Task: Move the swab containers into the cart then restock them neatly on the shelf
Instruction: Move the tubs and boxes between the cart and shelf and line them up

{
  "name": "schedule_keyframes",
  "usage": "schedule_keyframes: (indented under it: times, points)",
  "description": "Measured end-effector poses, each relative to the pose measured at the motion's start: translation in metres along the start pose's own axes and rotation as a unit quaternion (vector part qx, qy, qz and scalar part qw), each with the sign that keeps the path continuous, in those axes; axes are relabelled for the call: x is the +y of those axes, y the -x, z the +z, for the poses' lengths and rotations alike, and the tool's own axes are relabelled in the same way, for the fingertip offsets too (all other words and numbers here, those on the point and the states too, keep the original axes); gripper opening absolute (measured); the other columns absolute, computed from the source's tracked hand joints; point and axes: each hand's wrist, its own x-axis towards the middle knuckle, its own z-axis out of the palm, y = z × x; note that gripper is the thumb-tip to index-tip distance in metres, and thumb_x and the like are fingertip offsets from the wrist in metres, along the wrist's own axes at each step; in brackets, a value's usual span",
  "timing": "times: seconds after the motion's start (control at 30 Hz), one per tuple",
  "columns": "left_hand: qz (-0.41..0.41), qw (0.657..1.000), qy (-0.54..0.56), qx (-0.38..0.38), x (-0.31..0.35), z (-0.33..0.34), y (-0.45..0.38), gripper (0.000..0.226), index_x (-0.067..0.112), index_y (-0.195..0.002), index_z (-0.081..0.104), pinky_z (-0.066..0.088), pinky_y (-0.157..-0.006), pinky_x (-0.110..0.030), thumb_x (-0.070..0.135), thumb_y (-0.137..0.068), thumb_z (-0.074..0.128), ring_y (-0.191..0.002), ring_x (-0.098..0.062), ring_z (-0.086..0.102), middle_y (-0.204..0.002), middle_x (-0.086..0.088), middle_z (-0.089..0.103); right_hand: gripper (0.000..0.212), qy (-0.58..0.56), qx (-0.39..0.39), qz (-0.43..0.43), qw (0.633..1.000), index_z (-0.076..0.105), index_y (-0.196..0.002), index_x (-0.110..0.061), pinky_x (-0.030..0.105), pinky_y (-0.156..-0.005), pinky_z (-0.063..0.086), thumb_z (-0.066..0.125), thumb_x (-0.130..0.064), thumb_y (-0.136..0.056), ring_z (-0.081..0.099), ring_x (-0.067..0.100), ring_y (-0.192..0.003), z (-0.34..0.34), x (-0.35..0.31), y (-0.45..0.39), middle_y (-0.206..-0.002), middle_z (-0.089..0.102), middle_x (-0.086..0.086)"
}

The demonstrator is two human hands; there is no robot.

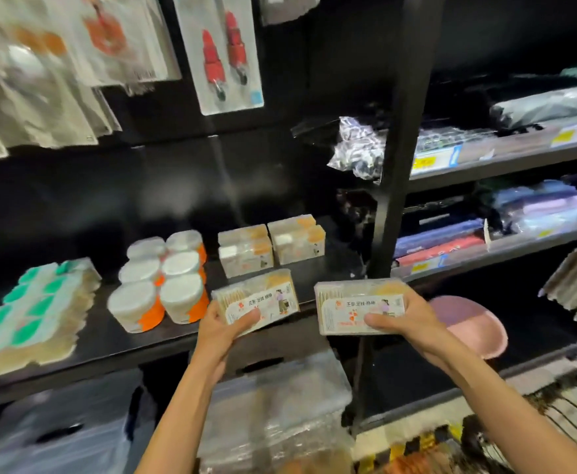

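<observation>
At the shelf's front edge, we hold one swab box in each hand.

Both are clear flat rectangular packs with white printed labels and pale swabs inside. Our left hand (227, 328) curls round the left box (258, 299), thumb on its label, just over the shelf (109, 340) lip. Our right hand (405, 318) grips the right box (360, 307) the same way, beside the black post (398, 165). Farther back, two more boxes (271, 244) sit side by side on the shelf, round tubs (162, 278) to their left.
</observation>
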Motion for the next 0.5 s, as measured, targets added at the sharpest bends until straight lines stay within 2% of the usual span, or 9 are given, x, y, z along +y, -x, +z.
schedule_keyframes:
  times: [0.13, 0.23, 0.37, 0.5]
  points:
    - [0.012, 0.999, -0.028, 0.024, -0.012, -0.014, -0.038, 0.058, 0.007, -0.121, 0.056, 0.055, -0.076, -0.023, 0.004, -0.070, 0.081, -0.102, -0.016, 0.067, -0.113, -0.005, 0.069, 0.068, 0.002, -0.009, 0.006, 1.000, 0.054, -0.122, -0.011, 0.045, -0.091, 0.054, 0.085, -0.007, -0.061, 0.068, 0.022, -0.103, 0.032, 0.000, -0.031, -0.111, 0.071, 0.007]
    - [0.011, 0.998, -0.041, 0.036, -0.023, -0.020, -0.068, 0.061, 0.010, -0.121, 0.054, 0.054, -0.077, -0.023, 0.007, -0.068, 0.084, -0.102, -0.014, 0.065, -0.114, -0.002, 0.068, 0.078, -0.001, -0.008, 0.013, 1.000, 0.053, -0.123, -0.012, 0.045, -0.091, 0.054, 0.087, -0.016, -0.053, 0.068, 0.023, -0.104, 0.047, 0.000, -0.052, -0.112, 0.071, 0.008]
    - [0.009, 0.999, -0.046, 0.022, -0.042, -0.027, -0.103, 0.064, 0.015, -0.121, 0.051, 0.053, -0.089, -0.033, 0.004, -0.068, 0.083, -0.108, -0.014, 0.062, -0.117, 0.000, 0.065, 0.078, 0.009, -0.004, 0.012, 1.000, 0.054, -0.121, -0.014, 0.041, -0.089, 0.055, 0.088, -0.019, -0.051, 0.068, 0.021, -0.104, 0.063, 0.002, -0.080, -0.112, 0.071, 0.007]
    - [0.013, 0.997, -0.076, -0.010, -0.057, -0.035, -0.122, 0.060, 0.025, -0.115, 0.052, 0.055, -0.083, -0.025, 0.003, -0.068, 0.083, -0.105, -0.007, 0.063, -0.114, 0.006, 0.066, 0.079, 0.005, -0.004, 0.026, 1.000, 0.052, -0.123, -0.014, 0.045, -0.093, 0.053, 0.089, -0.019, -0.054, 0.067, 0.023, -0.107, 0.074, 0.009, -0.100, -0.113, 0.071, 0.006]
